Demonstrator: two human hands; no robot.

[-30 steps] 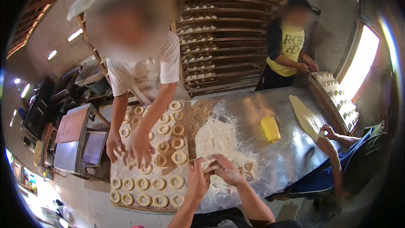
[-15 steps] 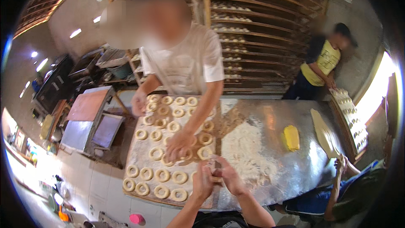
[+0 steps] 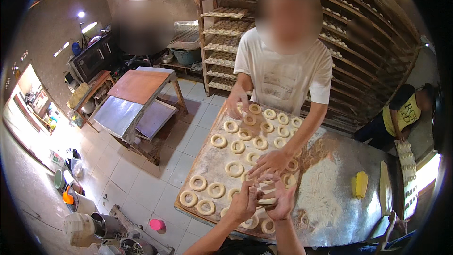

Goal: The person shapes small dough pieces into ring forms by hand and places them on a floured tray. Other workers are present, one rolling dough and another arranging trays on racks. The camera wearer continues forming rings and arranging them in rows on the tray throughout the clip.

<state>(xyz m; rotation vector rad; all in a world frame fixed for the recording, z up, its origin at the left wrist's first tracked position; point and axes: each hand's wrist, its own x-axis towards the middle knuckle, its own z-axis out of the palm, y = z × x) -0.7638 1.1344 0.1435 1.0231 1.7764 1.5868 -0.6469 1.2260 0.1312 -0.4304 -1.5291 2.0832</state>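
Note:
Over the near edge of a floured board (image 3: 188, 208), a pale piece of dough (image 3: 267, 201) spans my two hands. My left hand (image 3: 243, 203) is closed around its left end. My right hand (image 3: 282, 200) grips the other end, its fingers curled upward and partly raised. Whether the piece is joined into a ring is hidden by my fingers. Several dough rings (image 3: 216, 190) lie in loose rows on the board around my hands. Just beyond, a co-worker's hand (image 3: 271, 162) reaches flat over rings in the middle of the board.
Right of the board, a metal tabletop (image 3: 339, 226) carries scattered flour, a yellow block (image 3: 361, 184) and a long dough strip (image 3: 386, 186). A co-worker in a white shirt (image 3: 283, 75) stands opposite. Tall racks (image 3: 226, 30) of dough trays stand behind. A low table (image 3: 137, 87) is at left.
My view has swung left, so the board and people appear farther right. My hands still hold the dough, with my right fingers now more spread. The co-worker's hand remains over the rings.

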